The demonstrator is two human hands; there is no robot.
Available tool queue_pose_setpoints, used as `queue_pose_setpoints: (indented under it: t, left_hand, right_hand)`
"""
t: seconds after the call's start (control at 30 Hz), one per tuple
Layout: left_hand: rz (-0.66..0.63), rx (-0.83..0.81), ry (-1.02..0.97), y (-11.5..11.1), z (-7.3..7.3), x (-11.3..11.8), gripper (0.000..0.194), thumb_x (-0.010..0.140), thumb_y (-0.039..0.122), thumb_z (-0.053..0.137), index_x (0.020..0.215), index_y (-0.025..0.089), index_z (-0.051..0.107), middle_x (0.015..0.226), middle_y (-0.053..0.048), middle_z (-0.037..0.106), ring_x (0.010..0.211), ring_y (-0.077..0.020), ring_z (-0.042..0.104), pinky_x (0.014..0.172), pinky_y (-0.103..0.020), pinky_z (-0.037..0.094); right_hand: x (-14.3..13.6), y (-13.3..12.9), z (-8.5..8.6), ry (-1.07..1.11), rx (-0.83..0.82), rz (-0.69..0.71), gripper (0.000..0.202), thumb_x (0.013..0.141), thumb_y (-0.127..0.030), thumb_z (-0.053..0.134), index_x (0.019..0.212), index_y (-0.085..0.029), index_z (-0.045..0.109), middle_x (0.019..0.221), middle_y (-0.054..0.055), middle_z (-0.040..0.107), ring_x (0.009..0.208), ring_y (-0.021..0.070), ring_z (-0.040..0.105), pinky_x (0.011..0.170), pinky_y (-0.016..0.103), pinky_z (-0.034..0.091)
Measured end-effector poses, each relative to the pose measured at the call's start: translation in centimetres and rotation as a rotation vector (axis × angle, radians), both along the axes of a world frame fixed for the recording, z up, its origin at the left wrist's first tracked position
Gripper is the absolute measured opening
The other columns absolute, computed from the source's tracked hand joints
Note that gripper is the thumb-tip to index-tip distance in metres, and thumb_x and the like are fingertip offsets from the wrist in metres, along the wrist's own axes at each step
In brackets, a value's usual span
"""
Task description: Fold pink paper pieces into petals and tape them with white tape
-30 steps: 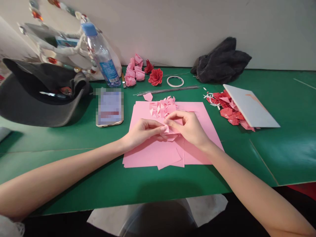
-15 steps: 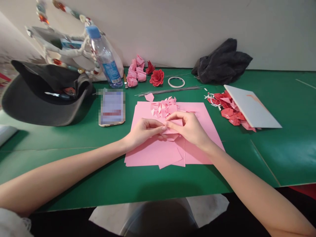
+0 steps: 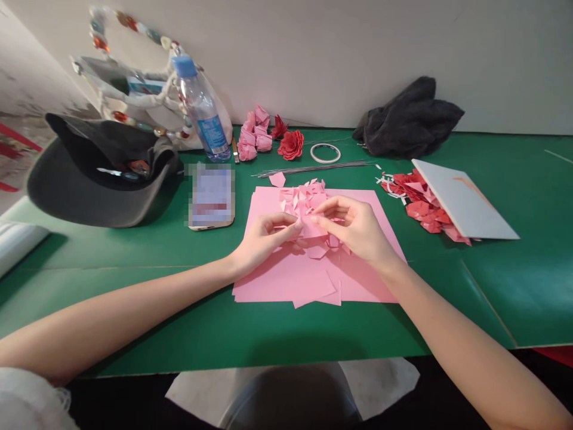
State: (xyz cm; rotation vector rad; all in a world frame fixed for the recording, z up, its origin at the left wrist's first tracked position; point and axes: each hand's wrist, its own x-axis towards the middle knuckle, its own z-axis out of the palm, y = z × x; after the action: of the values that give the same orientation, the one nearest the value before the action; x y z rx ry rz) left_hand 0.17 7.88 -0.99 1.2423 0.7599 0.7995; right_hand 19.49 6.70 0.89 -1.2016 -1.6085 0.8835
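Observation:
Between the fingertips of both hands is a small piece of pink paper (image 3: pixel 310 227), held just above a stack of pink sheets (image 3: pixel 268 280). My left hand (image 3: pixel 268 236) pinches its left side with thumb and fingers. On the other side, my right hand (image 3: pixel 351 226) grips it between thumb and index finger. Cut pink paper pieces (image 3: pixel 304 194) lie heaped behind the hands, and more pieces lie beneath them. A few smaller pink sheets (image 3: pixel 313 286) rest on the stack's front edge.
Along the back are a water bottle (image 3: pixel 208 122), pink paper roses (image 3: pixel 255 137), a red paper rose (image 3: pixel 290 145), a tape roll (image 3: pixel 325 153) and thin wires (image 3: pixel 322 169). A cap (image 3: pixel 102 185) and phone (image 3: pixel 212 197) sit left; a white board (image 3: pixel 470 203) covers red pieces right.
The view has shifted slightly, so everything appears a little further right. My fingertips have drawn slightly apart and the pink paper between them has changed its angle.

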Motion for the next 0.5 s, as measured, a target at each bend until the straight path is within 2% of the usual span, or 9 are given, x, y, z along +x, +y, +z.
queue_pose_setpoints:
  t: [0.17,0.3,0.5]
  left_hand:
    - [-0.020,-0.011,-0.014,0.0,-0.1,0.0,0.022,0.087,0.033,0.061,0.086,0.011,0.066,0.078,-0.004,0.065,0.069,-0.0155,0.069,0.068,-0.026,0.055]
    - [-0.024,-0.011,-0.043,0.1,-0.2,0.0,0.021,0.087,0.033,0.061,0.091,0.013,0.065,0.084,-0.004,0.066,0.070,-0.0155,0.068,0.071,-0.029,0.056]
    - [-0.006,-0.013,-0.058,0.1,-0.3,0.0,0.021,0.088,0.033,0.061,0.092,0.013,0.065,0.080,-0.004,0.066,0.069,-0.0136,0.066,0.067,-0.026,0.056]
  right_hand:
    - [-0.8,-0.8,-0.4,-0.099,0.228,-0.034,0.005,0.082,-0.017,0.065,0.079,-0.020,0.062,0.082,0.001,0.065,0.077,0.0144,0.063,0.065,0.027,0.053]
    - [-0.6,-0.7,-0.9,-0.234,0.410,0.042,0.009,0.081,-0.013,0.066,0.078,-0.021,0.063,0.086,0.002,0.066,0.086,0.0170,0.063,0.075,0.032,0.053]
    - [-0.4,-0.6,-0.9,-0.268,0.448,0.137,0.009,0.082,-0.014,0.066,0.082,-0.022,0.067,0.094,0.003,0.067,0.090,0.0176,0.064,0.083,0.035,0.052]
